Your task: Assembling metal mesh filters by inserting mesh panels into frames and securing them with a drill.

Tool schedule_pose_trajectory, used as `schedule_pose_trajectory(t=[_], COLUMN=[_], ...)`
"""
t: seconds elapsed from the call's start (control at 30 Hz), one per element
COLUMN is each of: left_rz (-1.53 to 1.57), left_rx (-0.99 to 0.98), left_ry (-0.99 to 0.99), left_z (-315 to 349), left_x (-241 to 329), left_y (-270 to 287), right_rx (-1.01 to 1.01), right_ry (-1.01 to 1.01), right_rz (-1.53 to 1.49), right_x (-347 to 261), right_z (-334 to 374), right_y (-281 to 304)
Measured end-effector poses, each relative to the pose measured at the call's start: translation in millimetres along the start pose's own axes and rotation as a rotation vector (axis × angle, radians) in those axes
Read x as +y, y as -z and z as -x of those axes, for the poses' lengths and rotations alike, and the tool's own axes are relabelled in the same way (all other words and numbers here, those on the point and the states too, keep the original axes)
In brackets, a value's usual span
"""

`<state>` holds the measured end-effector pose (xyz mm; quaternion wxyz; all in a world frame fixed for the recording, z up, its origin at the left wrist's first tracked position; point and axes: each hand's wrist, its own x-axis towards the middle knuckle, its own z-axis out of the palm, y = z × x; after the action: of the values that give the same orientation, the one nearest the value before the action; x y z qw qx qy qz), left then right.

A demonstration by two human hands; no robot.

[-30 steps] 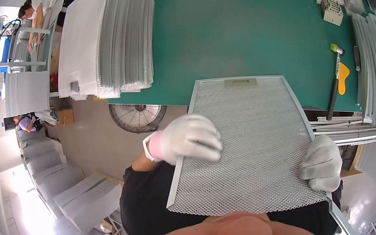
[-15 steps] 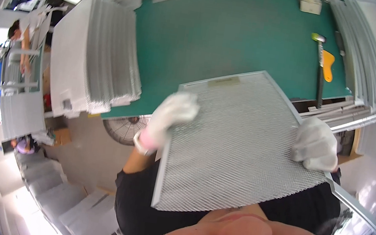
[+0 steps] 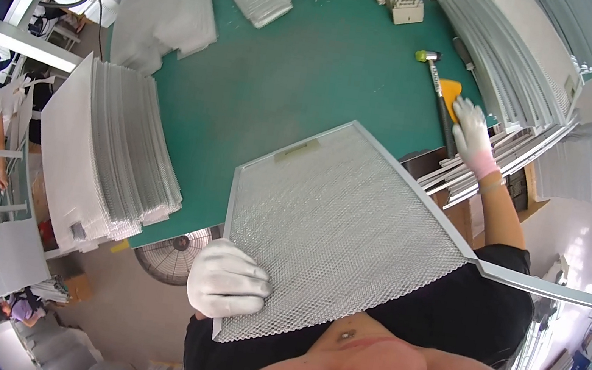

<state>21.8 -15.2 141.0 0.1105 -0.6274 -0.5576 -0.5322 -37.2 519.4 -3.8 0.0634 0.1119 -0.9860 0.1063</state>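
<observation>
A silver mesh filter panel [image 3: 352,216] lies tilted in front of my chest, framed on its far, left and right edges. Its near edge shows bare mesh. My left hand [image 3: 229,282], white-gloved, has its fingers wrapped over the panel's near left corner. From the right corner a loose metal frame strip [image 3: 549,284] sticks out to the right. My right hand [image 3: 473,139], gloved too, is stretched out over the table's right side, fingers extended. Its fingertips reach the edge of an orange scraper [image 3: 449,93]. Beside that lies a hammer [image 3: 439,99] with a yellow-green head and black handle.
A tall stack of mesh panels [image 3: 117,151] stands at the left of the green table [image 3: 273,82]. More stacked panels [image 3: 514,57] line the right, with metal strips [image 3: 457,182] nearby. A small pale block [image 3: 405,7] sits at the back. A floor fan [image 3: 174,255] stands below.
My right hand has left the panel's right edge and reached out to the scraper. The left hand has slid down to the near left corner. The view has shifted.
</observation>
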Motion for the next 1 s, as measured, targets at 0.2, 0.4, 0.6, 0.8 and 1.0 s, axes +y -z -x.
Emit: schedule_pose_trajectory(t=[0.2, 0.4, 0.6, 0.8, 1.0], left_rz=[-0.016, -0.089, -0.019, -0.058, 0.013], left_rx=[-0.032, -0.014, 0.038, 0.170, 0.178], left_ry=[0.058, 0.171, 0.244, 0.236, 0.236], left_z=[24.2, -0.7, 13.6, 21.7, 28.4], left_x=[5.9, 26.7, 25.0, 30.5, 30.2], left_y=[-8.7, -14.2, -31.9, -39.1, -34.8], right_rx=[0.041, 0.275, -0.136, -0.464, -0.514], right_ry=[0.214, 0.056, 0.929, 1.118, 1.165], right_rz=[0.018, -0.337, -0.360, -0.023, -0.064], right_x=[12.4, -73.9, -257.2, -339.5, -361.8], right_z=[23.3, -29.3, -135.3, -171.4, -177.7], right_y=[-1.4, 62.5, 53.2, 13.3, 8.2])
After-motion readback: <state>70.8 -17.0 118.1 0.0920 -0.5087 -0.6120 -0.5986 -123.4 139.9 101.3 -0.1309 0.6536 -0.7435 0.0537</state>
